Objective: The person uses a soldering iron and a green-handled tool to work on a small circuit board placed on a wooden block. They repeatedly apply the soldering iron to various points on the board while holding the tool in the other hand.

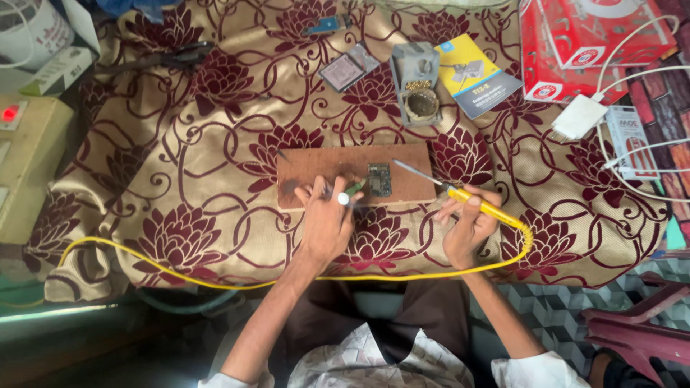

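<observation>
Soldering looks underway: right hand [468, 226] grips the yellow soldering iron [460, 192]; left hand [327, 215] pinches a green-tipped tool [351, 192] beside the circuit board [379, 179]; the tip must next meet a joint precisely.

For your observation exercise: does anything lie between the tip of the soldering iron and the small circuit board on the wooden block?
Nothing visible does. The soldering iron in the right hand points at the circuit board across bare wooden block; the left hand approaches from the other side.
</observation>
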